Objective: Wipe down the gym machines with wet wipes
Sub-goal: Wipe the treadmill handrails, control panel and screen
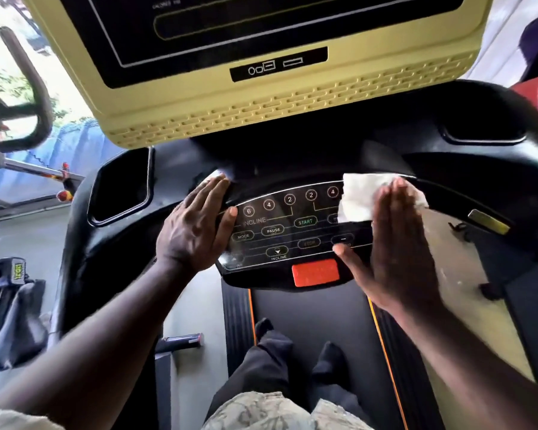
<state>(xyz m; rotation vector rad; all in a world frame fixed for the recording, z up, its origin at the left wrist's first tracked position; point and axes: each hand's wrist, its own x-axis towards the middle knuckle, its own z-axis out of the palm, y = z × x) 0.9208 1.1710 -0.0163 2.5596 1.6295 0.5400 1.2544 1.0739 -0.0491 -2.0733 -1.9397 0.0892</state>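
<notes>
Gym floor, daylight from a window at 10 o'clock. Person stands on the treadmill belt (pixel 308 308), facing 12 o'clock.

Control panel (pixel 280 234): black, curved, long axis 9 to 3 o'clock, buttons legible (INCLINE, MODE, PAUSE, START). Red button (pixel 316 272) just beside its 6 o'clock edge. Yellow display housing (pixel 261 119) overhangs at 12 o'clock.

Wet wipe (pixel 359 197): white, opened out flat, lying on the 3 o'clock end of the panel and over its upper rim. Long axis roughly 9 to 3 o'clock; right part hidden under fingers.

Right hand (pixel 395 249): flat, fingers straight and close together, pointing to 12 o'clock, fingertips pressing on the wipe; thumb spread toward 9 o'clock, tip on the panel.

Left hand (pixel 196 231): flat, fingers straight, pointing to 1 o'clock, resting on the panel's 9 o'clock end; holds nothing.

Side recesses at 9 o'clock (pixel 118 187) and 2 o'clock (pixel 485 138): interiors dark, contents cannot be told.
</notes>
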